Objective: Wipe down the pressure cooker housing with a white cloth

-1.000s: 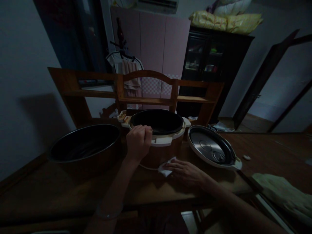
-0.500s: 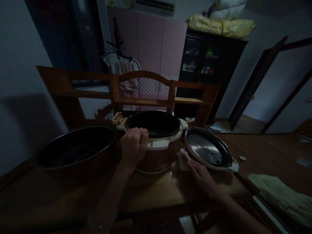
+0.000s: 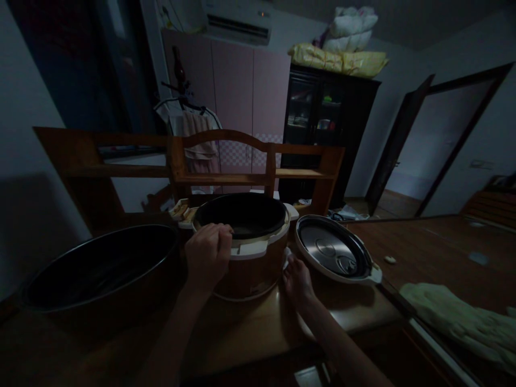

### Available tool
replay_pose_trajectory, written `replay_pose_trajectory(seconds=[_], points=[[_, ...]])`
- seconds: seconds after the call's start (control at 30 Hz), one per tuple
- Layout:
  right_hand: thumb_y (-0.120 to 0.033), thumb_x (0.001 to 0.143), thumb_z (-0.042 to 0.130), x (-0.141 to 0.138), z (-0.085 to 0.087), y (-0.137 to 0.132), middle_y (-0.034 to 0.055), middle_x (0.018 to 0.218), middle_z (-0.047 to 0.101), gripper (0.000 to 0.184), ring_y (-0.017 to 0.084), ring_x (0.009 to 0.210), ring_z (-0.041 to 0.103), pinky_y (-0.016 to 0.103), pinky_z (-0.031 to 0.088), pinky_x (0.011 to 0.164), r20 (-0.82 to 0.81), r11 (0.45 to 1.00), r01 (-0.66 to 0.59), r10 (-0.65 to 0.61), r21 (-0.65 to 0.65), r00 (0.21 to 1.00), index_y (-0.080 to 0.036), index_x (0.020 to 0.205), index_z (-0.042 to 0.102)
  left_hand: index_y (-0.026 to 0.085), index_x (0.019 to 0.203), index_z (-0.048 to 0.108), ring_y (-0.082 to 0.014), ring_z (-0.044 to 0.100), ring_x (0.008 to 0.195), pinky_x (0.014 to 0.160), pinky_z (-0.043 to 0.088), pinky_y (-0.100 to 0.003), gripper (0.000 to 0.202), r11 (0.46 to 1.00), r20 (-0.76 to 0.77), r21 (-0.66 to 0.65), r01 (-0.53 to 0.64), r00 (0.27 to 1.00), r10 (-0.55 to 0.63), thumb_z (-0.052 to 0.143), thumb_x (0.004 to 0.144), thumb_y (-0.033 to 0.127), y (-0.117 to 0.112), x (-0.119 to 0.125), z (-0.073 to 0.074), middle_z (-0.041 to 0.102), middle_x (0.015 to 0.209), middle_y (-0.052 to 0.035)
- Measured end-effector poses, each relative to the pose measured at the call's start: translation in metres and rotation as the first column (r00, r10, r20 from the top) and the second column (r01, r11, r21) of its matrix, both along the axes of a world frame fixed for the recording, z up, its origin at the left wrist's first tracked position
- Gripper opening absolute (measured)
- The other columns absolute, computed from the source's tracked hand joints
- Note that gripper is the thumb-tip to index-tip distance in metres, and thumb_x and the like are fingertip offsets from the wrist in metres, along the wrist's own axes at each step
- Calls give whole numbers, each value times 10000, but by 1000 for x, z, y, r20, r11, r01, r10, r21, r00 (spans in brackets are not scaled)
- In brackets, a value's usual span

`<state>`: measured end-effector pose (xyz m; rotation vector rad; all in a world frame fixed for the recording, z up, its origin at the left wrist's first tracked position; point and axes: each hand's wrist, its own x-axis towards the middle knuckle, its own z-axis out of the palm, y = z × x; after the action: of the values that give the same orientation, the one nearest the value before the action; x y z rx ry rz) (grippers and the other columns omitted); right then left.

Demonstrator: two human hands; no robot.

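A round cooker body [image 3: 252, 266] with wood-look sides and a cream rim stands open on the wooden table [image 3: 250, 328], its inside dark. My left hand [image 3: 207, 255] is closed over the cooker's front-left rim. My right hand [image 3: 297, 279] presses a small white cloth [image 3: 287, 257] against the cooker's lower right side, fingers together on the cloth. The cooker's lid [image 3: 332, 250] lies upside down just right of that hand, its metal inner face up.
A large dark bowl [image 3: 97, 266] sits left of the cooker. A wooden shelf rack [image 3: 181, 174] stands behind it. A pale green cloth [image 3: 455, 320] lies at the right, and a small white object [image 3: 389, 259] sits beyond the lid. Cabinets and a doorway stand behind.
My right hand has slid the white cloth from the table in front of the cooker round to its right side. My left hand has kept its hold on the rim. The view has tilted up.
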<state>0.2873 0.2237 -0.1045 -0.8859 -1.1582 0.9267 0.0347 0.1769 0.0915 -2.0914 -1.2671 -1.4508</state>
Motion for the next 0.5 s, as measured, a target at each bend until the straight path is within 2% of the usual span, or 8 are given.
replay_pose_trajectory(seconds=[0.1, 0.2, 0.3, 0.5], points=[[-430, 983, 179, -5, -5, -12, 102, 1406, 500, 581, 224, 1208, 583, 445, 534, 957, -71, 997, -29, 24, -68, 997, -169, 1393, 497, 167, 816, 653, -185, 610, 852, 825, 416, -338, 355, 1000, 20, 12, 2, 1000, -2, 349, 985, 243, 1, 1, -1, 670, 859, -45], [-458, 983, 216, -7, -2, -29, 111, 1432, 459, 591, 235, 1244, 552, 449, 526, 967, -83, 992, -75, 67, -105, 994, -150, 1407, 490, 169, 820, 652, -188, 609, 846, 805, 412, -343, 355, 1000, 19, 19, -16, 1000, 15, 350, 988, 252, 1, 2, -2, 666, 855, -44], [-471, 983, 261, -11, 7, -35, 130, 1419, 482, 599, 246, 1253, 550, 442, 525, 966, -78, 992, -86, 78, -96, 994, -127, 1426, 471, 171, 822, 654, -190, 608, 843, 785, 408, -345, 364, 1000, 19, 20, -22, 1000, 21, 344, 991, 261, 2, 1, -2, 663, 849, -43], [-473, 986, 226, -24, 30, -26, 145, 1313, 588, 608, 261, 1129, 635, 453, 531, 945, 14, 1000, -29, 29, 7, 999, -104, 1391, 490, 172, 805, 649, -188, 607, 837, 784, 407, -345, 363, 1000, 12, 19, -25, 1000, 25, 348, 989, 258, 2, 1, -3, 663, 846, -37]])
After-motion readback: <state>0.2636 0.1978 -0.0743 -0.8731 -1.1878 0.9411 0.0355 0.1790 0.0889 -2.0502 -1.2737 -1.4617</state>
